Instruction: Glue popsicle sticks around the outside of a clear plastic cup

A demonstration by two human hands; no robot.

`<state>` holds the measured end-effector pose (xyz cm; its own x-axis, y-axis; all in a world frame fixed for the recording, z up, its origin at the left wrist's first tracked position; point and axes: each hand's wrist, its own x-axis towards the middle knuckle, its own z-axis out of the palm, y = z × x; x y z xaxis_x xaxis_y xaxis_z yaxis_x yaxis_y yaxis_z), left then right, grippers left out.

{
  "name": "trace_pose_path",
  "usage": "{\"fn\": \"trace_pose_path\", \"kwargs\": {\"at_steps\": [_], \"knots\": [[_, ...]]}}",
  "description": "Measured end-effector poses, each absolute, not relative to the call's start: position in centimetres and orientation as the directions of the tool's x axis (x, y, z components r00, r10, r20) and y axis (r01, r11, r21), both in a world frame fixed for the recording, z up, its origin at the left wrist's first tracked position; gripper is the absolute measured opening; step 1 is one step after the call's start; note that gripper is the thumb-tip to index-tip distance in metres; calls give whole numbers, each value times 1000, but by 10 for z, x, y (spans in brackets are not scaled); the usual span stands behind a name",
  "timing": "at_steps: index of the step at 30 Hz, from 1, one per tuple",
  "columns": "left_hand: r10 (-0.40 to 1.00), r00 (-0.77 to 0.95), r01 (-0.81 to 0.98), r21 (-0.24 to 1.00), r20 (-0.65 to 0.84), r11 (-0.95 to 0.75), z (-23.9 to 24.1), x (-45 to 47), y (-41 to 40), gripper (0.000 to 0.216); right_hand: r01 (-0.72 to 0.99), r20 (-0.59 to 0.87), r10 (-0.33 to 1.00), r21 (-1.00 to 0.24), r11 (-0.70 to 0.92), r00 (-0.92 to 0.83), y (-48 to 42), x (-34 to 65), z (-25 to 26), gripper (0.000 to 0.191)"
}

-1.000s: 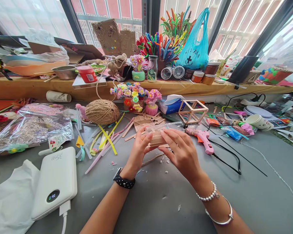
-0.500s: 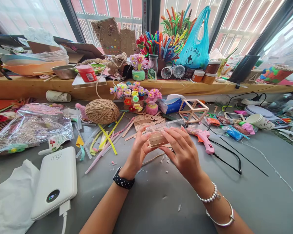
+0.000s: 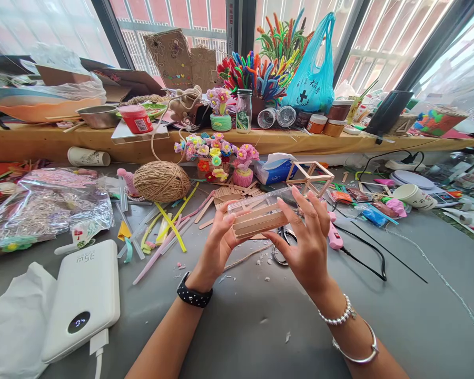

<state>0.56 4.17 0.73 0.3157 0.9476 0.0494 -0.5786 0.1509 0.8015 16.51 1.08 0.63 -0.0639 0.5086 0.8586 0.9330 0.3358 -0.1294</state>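
Note:
A clear plastic box (image 3: 256,202) is held up in front of me, slightly tilted. Wooden craft sticks (image 3: 258,222) lie side by side along its near face. My left hand (image 3: 217,242) is closed around the left end, thumb on the near side. At the right part my right hand (image 3: 308,245) has its thumb at the lower edge and a fingertip at the upper edge, the other fingers spread. Behind that hand, partly hidden, are black-handled scissors (image 3: 281,248) and a pink glue gun (image 3: 334,236). Loose craft sticks (image 3: 225,197) are piled just beyond the box.
A stick frame (image 3: 312,179) and a tissue pack (image 3: 275,169) stand behind my hands. A twine ball (image 3: 161,181), yellow strips (image 3: 171,226) and a white power bank (image 3: 82,300) are on the left. The glue gun's black cord (image 3: 373,268) loops at the right.
My right hand has shifted right and its fingers have spread, showing more of the craft sticks and the scissors. My left hand keeps its hold; the view has shifted slightly.

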Motion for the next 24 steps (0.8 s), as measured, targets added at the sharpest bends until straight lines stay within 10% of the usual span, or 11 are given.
{"fn": "trace_pose_path", "kwargs": {"at_steps": [24], "knots": [[946,321,-556,818,48,147,8,5,43,48,907,876,482,-203,369,1,12,166,7,46]]}}
